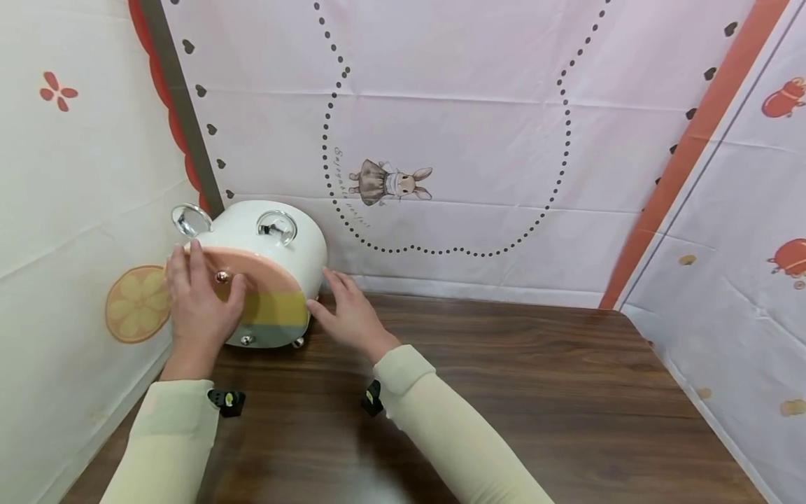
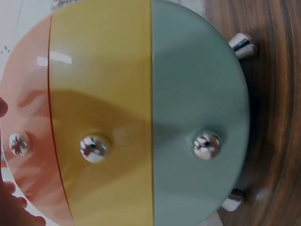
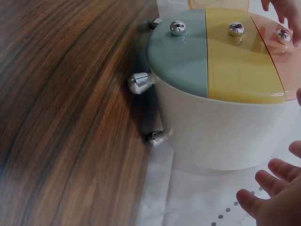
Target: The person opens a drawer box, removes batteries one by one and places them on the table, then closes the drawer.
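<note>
"Cabinet (image 1: 271,269) is standing on the bench (image 1: 504,378), its striped front facing the hands. Which hand is lying nearer its knobs?"

"The left hand (image 1: 201,301). It is spreading over the upper left of the cabinet's front, and from the head view the coral knob (image 1: 222,276) is showing between its thumb and index finger."

"Is it gripping that knob?"

"No, its fingers are extending loosely and holding nothing. Whether a fingertip is touching the coral band (image 1: 267,271), I'm not managing to tell. The yellow knob (image 2: 93,149) is sitting just below the coral one, and the green knob (image 1: 248,340) is sitting lowest on the cabinet."

"And the right hand (image 1: 355,318)?"

"It is hovering just beside the cabinet's right wall. Its fingers are pointing toward the back, released and grasping nothing, while the thumb is lining up near the front's right edge. Contact there is remaining unclear."

"How is the long axis running?"

"The front is looking wider than tall, so I'm judging it side to side, along the bands. That is putting the cabinet directly behind the left fingers, and to the left of the right fingers."
</note>
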